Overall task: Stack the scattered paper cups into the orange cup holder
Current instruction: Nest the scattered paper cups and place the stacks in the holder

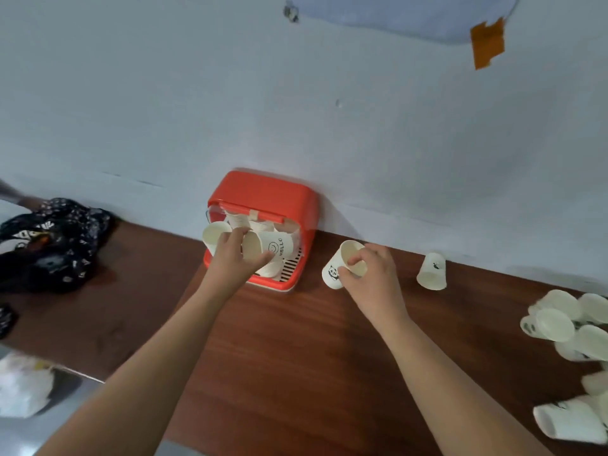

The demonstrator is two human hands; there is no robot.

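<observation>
On the head camera, the left hand [235, 255] is curling its fingers around a cup reading "HELLO" [279, 246] at the open front of the orange cup holder [263, 189], with one more cup [215, 235] showing just left of the thumb. The right hand [368, 274] is pinching the rim of one panda cup [335, 271] just right of the holder. Beyond those fingers one lone cup [431, 273] is sitting, then a heap of cups [559, 320] too blurred to count, while a dark cloth [52, 245] is lying far left.
</observation>
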